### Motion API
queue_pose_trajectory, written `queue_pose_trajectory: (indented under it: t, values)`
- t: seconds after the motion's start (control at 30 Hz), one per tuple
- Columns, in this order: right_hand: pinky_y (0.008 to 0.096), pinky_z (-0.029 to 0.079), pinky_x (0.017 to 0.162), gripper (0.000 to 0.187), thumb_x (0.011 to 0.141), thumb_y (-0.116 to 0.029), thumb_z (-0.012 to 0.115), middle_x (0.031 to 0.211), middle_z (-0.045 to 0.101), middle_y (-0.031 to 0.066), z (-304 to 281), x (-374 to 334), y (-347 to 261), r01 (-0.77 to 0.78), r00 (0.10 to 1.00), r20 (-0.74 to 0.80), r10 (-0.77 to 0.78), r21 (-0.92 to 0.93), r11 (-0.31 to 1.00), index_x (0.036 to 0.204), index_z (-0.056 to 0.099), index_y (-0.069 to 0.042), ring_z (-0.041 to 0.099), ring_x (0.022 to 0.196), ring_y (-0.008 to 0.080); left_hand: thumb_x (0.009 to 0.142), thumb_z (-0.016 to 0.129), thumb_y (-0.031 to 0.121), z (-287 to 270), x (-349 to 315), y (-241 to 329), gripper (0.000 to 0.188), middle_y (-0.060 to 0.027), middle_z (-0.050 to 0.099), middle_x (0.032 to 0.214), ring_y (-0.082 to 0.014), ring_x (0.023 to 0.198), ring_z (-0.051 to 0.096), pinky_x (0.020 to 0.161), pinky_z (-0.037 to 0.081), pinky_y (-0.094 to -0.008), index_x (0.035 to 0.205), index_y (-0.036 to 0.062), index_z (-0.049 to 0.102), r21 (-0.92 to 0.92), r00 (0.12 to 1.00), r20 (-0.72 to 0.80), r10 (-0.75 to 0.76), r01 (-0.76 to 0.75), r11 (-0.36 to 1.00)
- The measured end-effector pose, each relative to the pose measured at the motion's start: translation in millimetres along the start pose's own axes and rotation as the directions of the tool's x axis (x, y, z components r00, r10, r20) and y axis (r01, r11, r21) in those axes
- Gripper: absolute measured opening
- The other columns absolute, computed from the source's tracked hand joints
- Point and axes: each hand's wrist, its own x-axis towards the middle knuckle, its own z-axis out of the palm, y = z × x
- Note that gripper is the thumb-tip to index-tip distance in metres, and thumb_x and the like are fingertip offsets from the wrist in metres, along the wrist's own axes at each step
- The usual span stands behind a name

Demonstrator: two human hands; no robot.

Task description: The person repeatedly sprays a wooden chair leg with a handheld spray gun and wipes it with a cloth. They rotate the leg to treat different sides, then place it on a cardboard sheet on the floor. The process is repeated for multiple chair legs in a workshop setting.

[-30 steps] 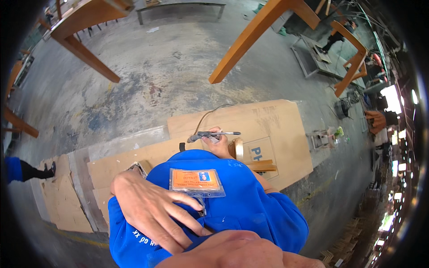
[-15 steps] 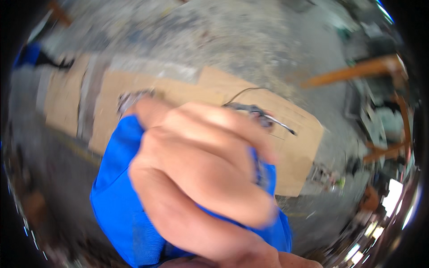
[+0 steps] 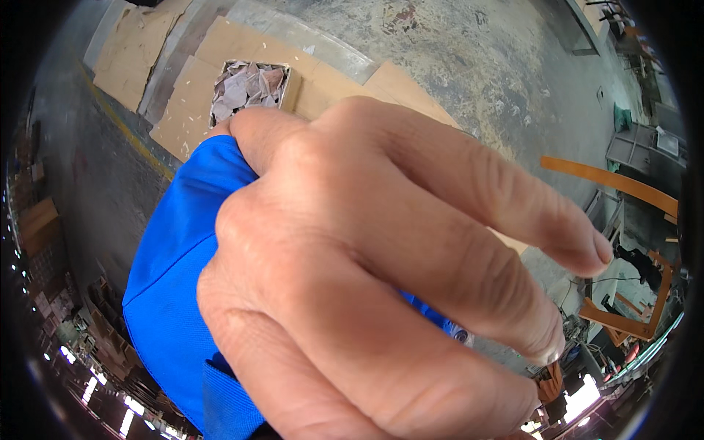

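My left hand [image 3: 330, 242] fills the middle of the view, very close to the camera. Its back faces up, and its fingers stretch to the right, slightly bent and spread, with gaps between them. Nothing shows between the fingers; the palm side is hidden. A blue sleeve [image 3: 180, 271] covers that arm. Just beyond the wrist, a square box [image 3: 293, 88] stands on the floor. Thin, broken grey-brown pieces [image 3: 246, 86] fill it. My right hand is not in view.
Flat cardboard sheets [image 3: 180, 103] lie on the concrete floor [image 3: 469, 59], with small pale scraps scattered on them. Orange-brown wooden parts [image 3: 609, 180] and metal frames [image 3: 638, 147] stand at the right. A yellow line [image 3: 125, 128] runs across the floor at the left.
My left hand has come closer and looks larger, with its fingers spread more clearly. The view has shifted, revealing the filled box. The dark tool with a metal shaft and cable has gone from sight.
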Motion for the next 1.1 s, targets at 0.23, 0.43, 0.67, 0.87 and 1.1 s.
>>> queue_pose_trajectory:
  t: [0.23,0.43,0.67,0.87,1.1]
  values:
    - [0.0253,0.044,0.071,0.029,0.076,-0.005,0.078,0.086,0.057,0.0045,11.8,6.6,-1.2,0.011,1.000,0.023,-0.012,0.030,0.999,0.093,0.055,-0.003,0.053,0.079,0.0112,0.087,0.061,0.013,6.4,-9.8,-2.5,0.006,-0.0027,0.061,0.077,-0.0166,0.063,0.062,0.087,0.031,-0.0579,0.088,0.0146,0.056,0.042,0.998,-0.050,0.040,-0.038,0.998]
    - [0.0252,0.044,0.070,0.030,0.076,-0.006,0.078,0.084,0.057,0.0043,33.0,22.3,7.3,0.034,0.998,0.055,-0.034,-0.003,0.999,0.093,0.054,-0.003,0.053,0.078,0.0108,0.087,0.060,0.011,-10.7,-4.5,-6.5,0.007,-0.0026,0.061,0.075,-0.0176,0.064,0.062,0.089,0.026,-0.0608,0.086,0.0143,0.055,0.046,0.995,-0.055,0.085,-0.082,0.996]
    - [0.0251,0.044,0.069,0.031,0.076,-0.007,0.079,0.083,0.056,0.0040,56.0,38.2,11.8,0.049,0.996,0.078,-0.047,-0.027,0.998,0.094,0.053,-0.003,0.052,0.076,0.0104,0.087,0.059,0.009,-37.6,5.3,-16.0,0.009,-0.0024,0.060,0.073,-0.0186,0.064,0.062,0.093,0.021,-0.0641,0.084,0.0140,0.053,0.094,0.992,-0.064,0.113,-0.107,0.990]
    - [0.0243,0.043,0.067,0.032,0.076,-0.009,0.079,0.083,0.056,0.0041,60.3,47.1,7.7,0.015,0.996,0.090,-0.012,-0.037,0.999,0.093,0.053,-0.002,0.052,0.075,0.0101,0.087,0.058,0.007,-53.2,14.2,-29.0,0.011,-0.0022,0.060,0.071,-0.0195,0.065,0.062,0.095,0.016,-0.0670,0.083,0.0137,0.052,0.123,0.989,-0.108,0.101,-0.087,0.989]
    - [0.0244,0.044,0.069,0.032,0.076,-0.010,0.079,0.085,0.056,0.0044,50.5,49.4,10.4,0.012,0.999,0.041,-0.011,-0.048,0.999,0.093,0.053,-0.002,0.052,0.077,0.0103,0.087,0.057,0.004,-57.2,9.3,-31.5,0.014,-0.0020,0.059,0.069,-0.0206,0.065,0.063,0.099,0.010,-0.0704,0.081,0.0133,0.050,0.208,0.985,-0.119,0.123,-0.096,0.973]
